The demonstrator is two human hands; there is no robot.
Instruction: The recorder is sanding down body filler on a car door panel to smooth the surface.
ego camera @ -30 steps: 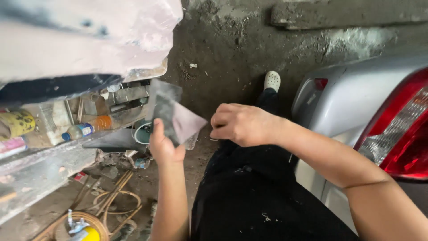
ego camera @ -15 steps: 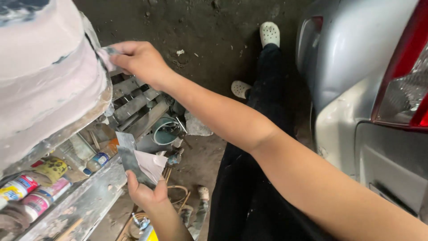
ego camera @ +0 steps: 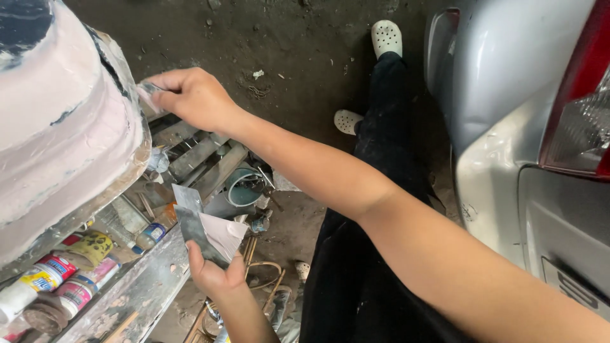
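The step in hand looked like spreading filler: the right hand, in the upper left of the frame, pinched a small thin spreader between fingers and thumb and held its edge against the rim of the body panel, a rounded shell coated in matte pinkish putty with dark patches showing through. The left hand, low and left of centre, gripped a flat metal mixing plate by its lower edge, fingers closed round it; the plate was dull grey, scuffed, and carried a smear of the same pale putty on its right half. As a judgement, the next move would call for a light, even drag of the spreader along the panel's curve, then a return to the plate for more filler. Beneath the panel sat a metal shelf with dusty cans, and a silver car with a red tail lamp filled the right of the frame.
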